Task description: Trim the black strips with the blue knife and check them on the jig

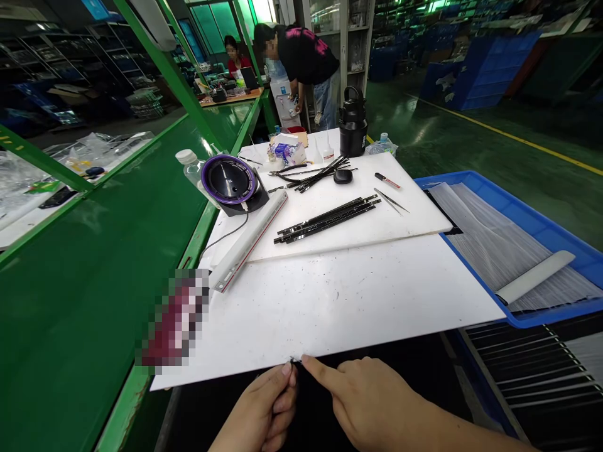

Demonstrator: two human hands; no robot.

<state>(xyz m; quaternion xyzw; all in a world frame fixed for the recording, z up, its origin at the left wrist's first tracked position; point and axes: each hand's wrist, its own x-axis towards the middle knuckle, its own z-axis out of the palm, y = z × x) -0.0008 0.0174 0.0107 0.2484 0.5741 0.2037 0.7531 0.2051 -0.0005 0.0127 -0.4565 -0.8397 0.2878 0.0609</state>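
My left hand (268, 408) is closed in a pinch at the near edge of the white board (348, 295). Between its thumb and forefinger sits a tiny dark piece (293, 360), too small to name. My right hand (367, 395) comes in from the other side with its forefinger stretched out, the tip close to that piece; whether it touches I cannot tell. The other right fingers are curled and partly hidden. Farther up, a bundle of thin black strips (325, 220) lies on a white foam slab (400, 213). Tweezers (391, 201) rest to the right of the strips.
A long white scale ruler (249, 242) lies left, near a round purple-rimmed fan (229, 180). Behind are cutting pliers (287, 170), more black strips (325, 174), a black case (343, 176) and a black flask (353, 122). A blue tray (475, 179) stands right. Two people are beyond.
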